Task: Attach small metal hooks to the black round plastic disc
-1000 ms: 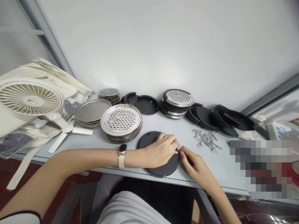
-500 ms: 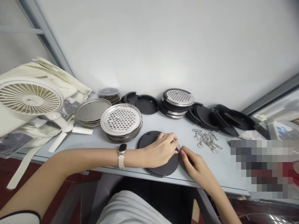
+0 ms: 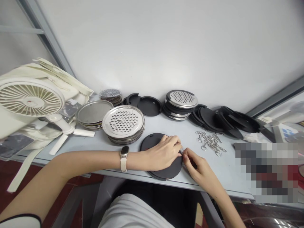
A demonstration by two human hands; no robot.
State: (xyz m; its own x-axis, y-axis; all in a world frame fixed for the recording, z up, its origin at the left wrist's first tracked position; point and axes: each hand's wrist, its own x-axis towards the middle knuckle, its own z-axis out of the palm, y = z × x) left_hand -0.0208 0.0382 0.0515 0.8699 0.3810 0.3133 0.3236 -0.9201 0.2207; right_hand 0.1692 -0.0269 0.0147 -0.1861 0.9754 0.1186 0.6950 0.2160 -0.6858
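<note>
Black disc (image 3: 152, 142) under left hand (image 3: 162, 154), its grip unclear; right hand (image 3: 198, 167) pinching a small metal piece (image 3: 181, 151)

left hand (image 3: 162, 154): bare | right hand (image 3: 199, 169): bare | watch (image 3: 123, 153): metal case, white woven band | sleeve (image 3: 21, 222): white, black trim

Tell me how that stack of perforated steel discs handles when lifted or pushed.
The stack of perforated steel discs probably feels heavy for its size, being several metal layers. Each disc looks stiff, but the smooth faces may slide apart when pushed.
</note>
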